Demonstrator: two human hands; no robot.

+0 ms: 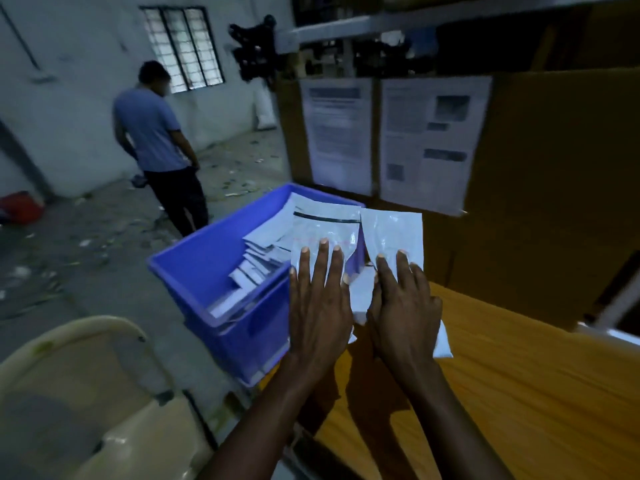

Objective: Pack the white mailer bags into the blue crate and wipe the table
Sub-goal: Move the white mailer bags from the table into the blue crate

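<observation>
A blue crate (194,271) stands at the left end of the wooden table (519,393), holding several white mailer bags (256,268). Two more white mailer bags lie at the table's left edge, partly over the crate. My left hand (318,306) presses flat with straight fingers on the left mailer bag (325,230), which has a dark strip near its top. My right hand (401,306) lies flat on the right mailer bag (394,233). Both hands cover the bags' lower parts.
A cardboard wall (536,174) with two printed sheets (339,133) stands right behind the crate and table. A cream plastic chair (86,393) sits at lower left. A person in a blue shirt (156,140) stands on the littered floor to the left.
</observation>
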